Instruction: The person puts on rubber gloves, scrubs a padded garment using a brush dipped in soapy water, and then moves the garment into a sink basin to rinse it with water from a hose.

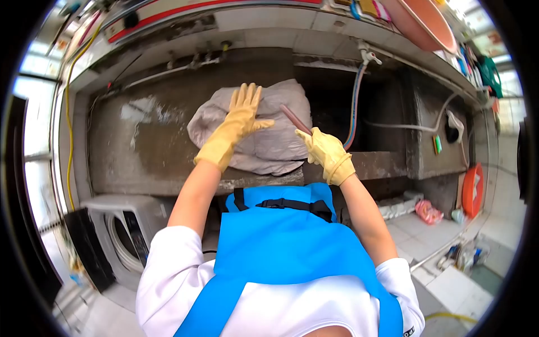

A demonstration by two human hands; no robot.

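Note:
A wet, pale grey-pink cloth (281,135) lies bunched on the dark concrete slab (163,140), close to its front edge. My left hand (242,118), in a yellow rubber glove, rests on the left part of the cloth with its fingers spread. Over the cloth's right side, my right hand (327,151), also gloved in yellow, is closed around a brownish-pink hose (295,119). The hose end points up and left above the cloth. Part of the hose is hidden by the right glove.
A dark basin (382,106) lies to the right of the slab, with a tap (369,55) and striped hose (355,106) above it. A pink tub (424,25) stands at the upper right. A washing machine (123,236) is at the lower left, and an orange basin (472,191) at right.

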